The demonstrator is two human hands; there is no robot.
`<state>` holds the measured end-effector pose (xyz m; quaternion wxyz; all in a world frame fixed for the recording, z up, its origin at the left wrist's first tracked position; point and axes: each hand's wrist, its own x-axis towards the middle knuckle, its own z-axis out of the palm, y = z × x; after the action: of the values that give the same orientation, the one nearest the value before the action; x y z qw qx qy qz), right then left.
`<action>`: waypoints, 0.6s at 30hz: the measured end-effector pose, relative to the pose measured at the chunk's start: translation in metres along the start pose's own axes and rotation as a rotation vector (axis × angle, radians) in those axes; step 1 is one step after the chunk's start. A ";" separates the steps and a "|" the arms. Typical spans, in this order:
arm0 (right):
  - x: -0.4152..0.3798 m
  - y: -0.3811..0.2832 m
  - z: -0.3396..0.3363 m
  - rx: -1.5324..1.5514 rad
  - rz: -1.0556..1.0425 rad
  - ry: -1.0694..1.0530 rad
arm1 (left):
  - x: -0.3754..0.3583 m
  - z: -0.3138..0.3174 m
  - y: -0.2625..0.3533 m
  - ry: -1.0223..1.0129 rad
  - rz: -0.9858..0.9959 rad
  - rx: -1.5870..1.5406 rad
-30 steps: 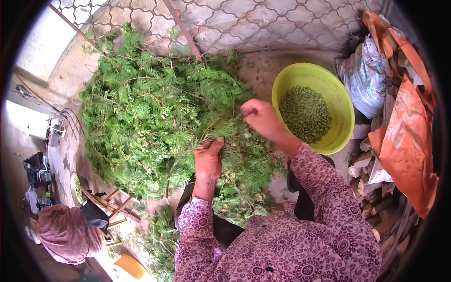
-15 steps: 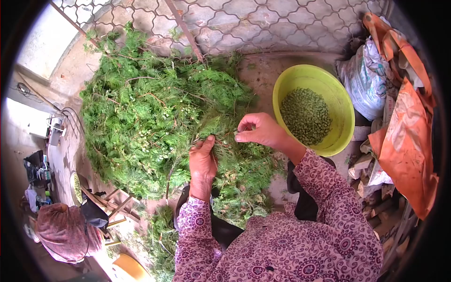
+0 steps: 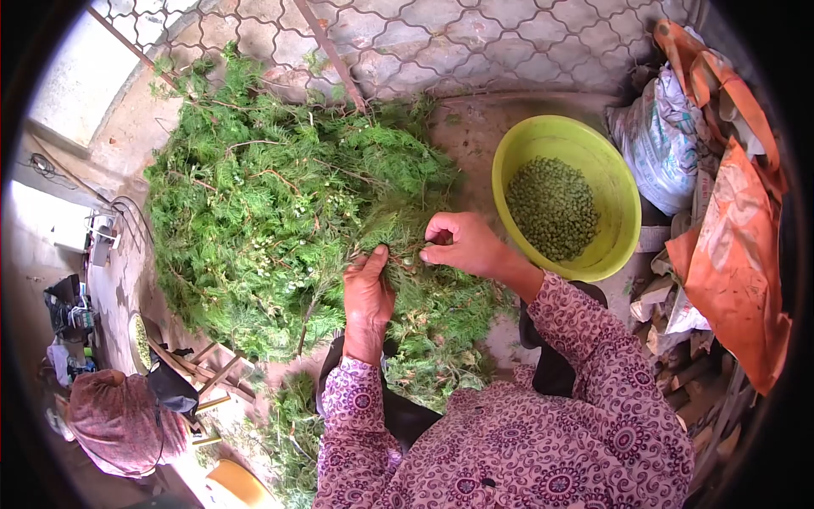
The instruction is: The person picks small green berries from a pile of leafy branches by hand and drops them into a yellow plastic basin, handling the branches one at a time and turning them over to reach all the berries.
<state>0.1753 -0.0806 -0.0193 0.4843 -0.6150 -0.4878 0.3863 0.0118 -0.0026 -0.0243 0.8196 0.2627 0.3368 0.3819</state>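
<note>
A big heap of cut evergreen branches [image 3: 263,204] with scale-like leaves and small pale green cones spreads in front of me. My left hand [image 3: 369,284] is closed, its thumb and fingers pinching an evergreen sprig [image 3: 379,231] at the heap's right side. Just right of it, my right hand [image 3: 466,244] has thumb and forefinger pressed together close to the sprig's tips; what sits in that pinch is hidden. Beyond the right hand stands a yellow-green basin [image 3: 623,178], partly filled with small green cones [image 3: 551,208].
A metal lattice [image 3: 475,42] runs along the back. At right are a white woven sack [image 3: 657,140], an orange sheet [image 3: 738,271] and stacked wood [image 3: 699,390]. A cloth-covered bulky shape [image 3: 123,420], a wooden frame [image 3: 216,373] and a yellow container [image 3: 237,482] are at lower left.
My right hand has shifted slightly left and down, nearer the left hand. The small green bit visible at its fingertips before no longer shows. My left hand stays nearly in place.
</note>
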 end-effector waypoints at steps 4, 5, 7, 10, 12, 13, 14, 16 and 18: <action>-0.002 -0.001 -0.001 0.052 -0.018 -0.061 | -0.001 -0.003 0.003 0.062 0.068 -0.019; -0.003 -0.004 -0.002 0.052 -0.020 -0.059 | -0.001 -0.004 0.003 0.060 0.070 -0.017; -0.006 -0.015 -0.005 0.282 0.087 -0.158 | 0.002 -0.005 0.001 0.049 0.077 0.037; -0.013 -0.025 -0.013 0.451 0.206 -0.172 | 0.002 0.002 -0.002 0.094 0.040 -0.027; -0.021 -0.026 -0.027 0.520 0.168 -0.192 | 0.011 -0.015 0.004 0.085 0.069 -0.057; -0.022 -0.025 -0.033 0.593 0.130 -0.214 | 0.012 -0.018 0.008 0.079 0.099 -0.083; -0.021 -0.024 -0.037 0.590 0.131 -0.219 | 0.011 -0.018 0.007 0.081 0.101 -0.086; -0.019 -0.021 -0.047 0.804 0.216 -0.083 | 0.007 -0.014 0.004 0.079 0.101 -0.015; -0.014 -0.010 -0.050 0.827 0.198 -0.079 | 0.005 -0.014 0.004 0.025 0.074 -0.026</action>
<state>0.2172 -0.1046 0.0023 0.6317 -0.3975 -0.2488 0.6172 0.0016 0.0060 -0.0317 0.8040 0.2595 0.3320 0.4195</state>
